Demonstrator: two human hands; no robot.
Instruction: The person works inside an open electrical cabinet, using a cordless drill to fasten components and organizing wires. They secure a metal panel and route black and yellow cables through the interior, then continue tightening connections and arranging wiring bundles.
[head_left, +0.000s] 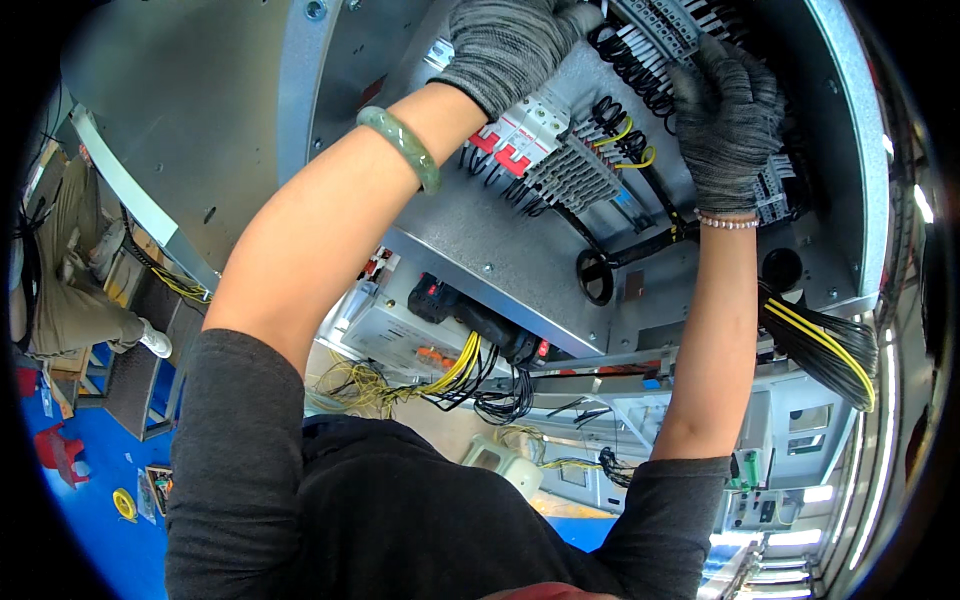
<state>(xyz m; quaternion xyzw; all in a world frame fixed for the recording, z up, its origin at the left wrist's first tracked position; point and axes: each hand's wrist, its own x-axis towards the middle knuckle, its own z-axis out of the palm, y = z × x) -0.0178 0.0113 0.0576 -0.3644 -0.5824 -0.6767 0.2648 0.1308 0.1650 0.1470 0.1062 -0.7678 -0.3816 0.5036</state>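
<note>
Both my hands, in grey striped knit gloves, reach into an open metal electrical cabinet [500, 285]. My left hand [510, 48] is at the top edge, fingers curled closed near a pale bit at their tips; what they hold is cut off. My right hand [730, 120] lies against the edge of a grey terminal block [665, 28], fingers bent and somewhat apart, nothing visible in them. Black coiled wires [635, 70] run beneath that block. Below my left hand sit white circuit breakers [535, 125] with red levers, beside a grey terminal row [575, 175].
A thick bundle of black and yellow wires [820, 345] hangs at the right. Below the cabinet lie a black cordless power tool [475, 320] and loose yellow wires [455, 370]. Another person's trousered leg [85, 290] shows at far left, by a step platform [145, 380] and red stool [62, 455].
</note>
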